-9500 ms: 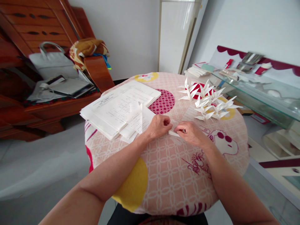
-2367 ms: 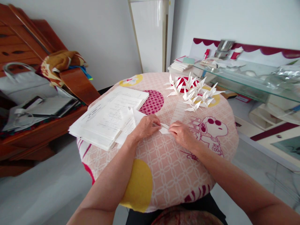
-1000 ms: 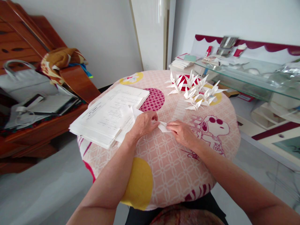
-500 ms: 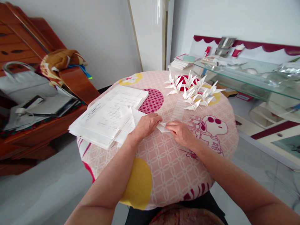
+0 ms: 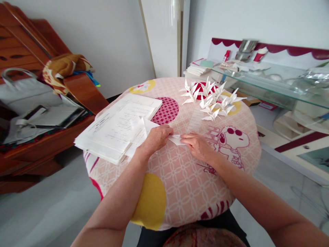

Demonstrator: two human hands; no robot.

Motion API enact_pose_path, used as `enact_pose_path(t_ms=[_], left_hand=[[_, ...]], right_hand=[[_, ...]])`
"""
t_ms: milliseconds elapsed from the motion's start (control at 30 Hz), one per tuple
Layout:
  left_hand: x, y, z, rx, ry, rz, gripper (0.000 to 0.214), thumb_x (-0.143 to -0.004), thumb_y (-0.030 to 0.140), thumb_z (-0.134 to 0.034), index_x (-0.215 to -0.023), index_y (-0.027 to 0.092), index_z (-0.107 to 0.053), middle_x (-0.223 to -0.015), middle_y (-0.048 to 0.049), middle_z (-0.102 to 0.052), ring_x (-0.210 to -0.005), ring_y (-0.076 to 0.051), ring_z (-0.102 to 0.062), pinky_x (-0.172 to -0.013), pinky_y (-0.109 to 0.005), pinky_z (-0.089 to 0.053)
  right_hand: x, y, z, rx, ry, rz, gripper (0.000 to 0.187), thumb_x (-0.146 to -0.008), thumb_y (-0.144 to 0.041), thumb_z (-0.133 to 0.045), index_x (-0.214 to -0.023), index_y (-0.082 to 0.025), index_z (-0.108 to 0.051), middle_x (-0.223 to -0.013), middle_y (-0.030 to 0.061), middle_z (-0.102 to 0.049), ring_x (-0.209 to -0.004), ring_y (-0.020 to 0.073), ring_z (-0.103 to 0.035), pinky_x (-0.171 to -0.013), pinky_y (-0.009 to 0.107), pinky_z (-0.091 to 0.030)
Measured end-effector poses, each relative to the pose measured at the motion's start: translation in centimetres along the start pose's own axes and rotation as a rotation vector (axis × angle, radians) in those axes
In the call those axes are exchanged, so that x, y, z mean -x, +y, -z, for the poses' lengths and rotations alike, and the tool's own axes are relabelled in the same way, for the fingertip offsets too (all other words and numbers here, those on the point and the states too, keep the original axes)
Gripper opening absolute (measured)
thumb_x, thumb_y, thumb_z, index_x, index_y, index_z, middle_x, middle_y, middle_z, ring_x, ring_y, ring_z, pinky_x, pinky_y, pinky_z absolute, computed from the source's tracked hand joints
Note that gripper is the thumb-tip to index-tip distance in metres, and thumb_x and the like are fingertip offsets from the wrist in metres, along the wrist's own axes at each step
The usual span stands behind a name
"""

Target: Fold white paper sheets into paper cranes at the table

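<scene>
Surface: round, cloth-covered (image 5: 180,185).
Paper in hand: the small folded paper (image 5: 176,139) lies near the middle of the surface, between the 2 hands.
Left hand (image 5: 157,139): fingers curled nearly closed, apparently pinching the paper's left end.
Right hand (image 5: 199,147): fingers close together, tips on the paper's right end; whether the thumb grips underneath cannot be told.
Done: white paper cranes (image 5: 207,101) cluster toward the far right edge, overlapping, so no sure count; these look finished.
Partway: the paper in hand seems folded several times, with no wings or neck showing.
Left: printed sheets (image 5: 115,127), stacked toward the left edge, look unfolded.
</scene>
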State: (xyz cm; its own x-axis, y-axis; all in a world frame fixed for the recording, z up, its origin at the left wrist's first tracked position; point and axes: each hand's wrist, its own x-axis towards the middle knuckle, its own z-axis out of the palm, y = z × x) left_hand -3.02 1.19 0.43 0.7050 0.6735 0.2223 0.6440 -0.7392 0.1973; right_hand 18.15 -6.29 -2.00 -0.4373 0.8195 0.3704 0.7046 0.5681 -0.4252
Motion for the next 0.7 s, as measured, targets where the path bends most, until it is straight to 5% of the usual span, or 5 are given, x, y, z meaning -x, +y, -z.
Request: enact_pose_path(t_ms=[167, 367, 700], left_hand=[[0.0, 1.1, 0.4, 0.098, 0.087, -0.113, 0.029, -0.082, 0.004, -0.053, -0.099, 0.016, -0.073, -0.103, -0.0090, -0.070, -0.098, -0.021, -0.065, -0.088, -0.033, -0.051], [-0.2, 1.7, 0.0, 0.161, -0.011, -0.207, 0.020, -0.090, 0.014, -0.058, -0.101, 0.018, -0.075, -0.097, -0.0085, -0.070, -0.090, -0.019, -0.066, -0.081, -0.029, -0.052], [-0.4, 1.0, -0.6, 0.185, -0.020, -0.230, 0.022, -0.089, 0.011, -0.056, -0.095, 0.018, -0.076, -0.097, -0.0078, -0.071, -0.087, -0.018, -0.067, -0.079, -0.027, -0.051]], right_hand=[[-0.1, -0.3, 0.3, -0.012, -0.019, -0.003, 0.036, -0.085, 0.002, -0.048, -0.092, -0.018, -0.077, -0.099, 0.0079, -0.075, -0.092, 0.0215, -0.063, -0.087, 0.035, -0.048], [-0.1, -0.1, 0.5, -0.094, -0.001, -0.060, 0.034, -0.084, 0.001, -0.052, -0.088, -0.020, -0.078, -0.095, 0.0065, -0.076, -0.092, 0.0203, -0.066, -0.086, 0.034, -0.050], [-0.1, 1.0, 2.4, -0.348, 0.072, -0.535, 0.019, -0.073, -0.012, -0.062, -0.079, -0.016, -0.079, -0.068, 0.0017, -0.074, -0.061, 0.0142, -0.063, -0.058, 0.024, -0.043]])
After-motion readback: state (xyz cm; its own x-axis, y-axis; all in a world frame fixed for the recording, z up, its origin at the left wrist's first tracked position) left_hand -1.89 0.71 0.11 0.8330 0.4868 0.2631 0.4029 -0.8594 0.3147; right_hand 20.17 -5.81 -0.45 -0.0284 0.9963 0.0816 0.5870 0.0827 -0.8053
